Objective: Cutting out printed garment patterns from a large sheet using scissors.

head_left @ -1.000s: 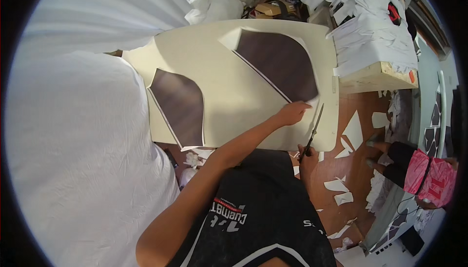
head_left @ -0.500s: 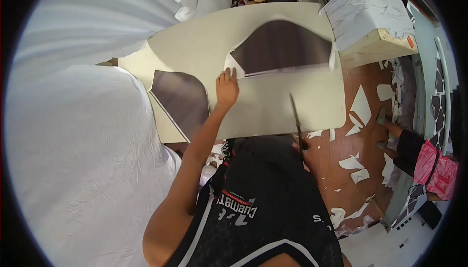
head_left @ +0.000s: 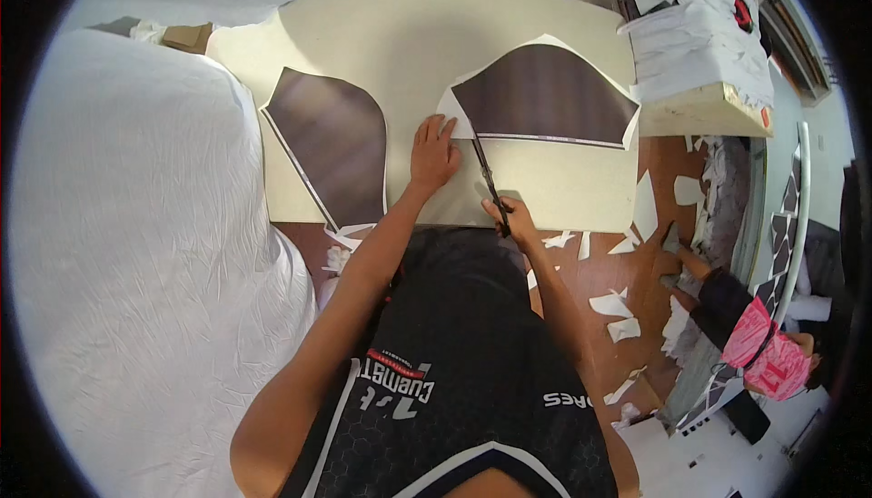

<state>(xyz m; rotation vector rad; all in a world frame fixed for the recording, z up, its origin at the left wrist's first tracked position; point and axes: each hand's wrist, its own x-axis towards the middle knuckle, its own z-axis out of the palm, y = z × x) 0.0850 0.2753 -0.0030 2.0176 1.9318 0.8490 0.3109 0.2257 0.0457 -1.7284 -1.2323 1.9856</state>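
A dark brown panel (head_left: pixel 549 94) with a white margin lies at the right part of the cream tabletop. My left hand (head_left: pixel 434 157) rests at its white left corner, fingers stretched out flat on the edge, the thumb apart. Long black scissors (head_left: pixel 488 171) are gripped in my right hand (head_left: pixel 516 220), near the table's front edge. Their blades point away from me, tips at the panel's lower left corner beside my left fingers. Whether the blades are parted there is hard to see. A second dark panel (head_left: pixel 336 144) with white edges lies to the left, apart from my hand.
White cloth (head_left: pixel 163 225) covers a large surface at left. A cloth-covered block (head_left: pixel 704 112) adjoins the table's right side. White scraps (head_left: pixel 609 304) litter the brown floor (head_left: pixel 581 271). At far right is another person in a pink top (head_left: pixel 767 348).
My right hand has brought the scissors left and forward, to the right panel's lower left corner. My left hand stays at that corner. The whole view has shifted slightly.
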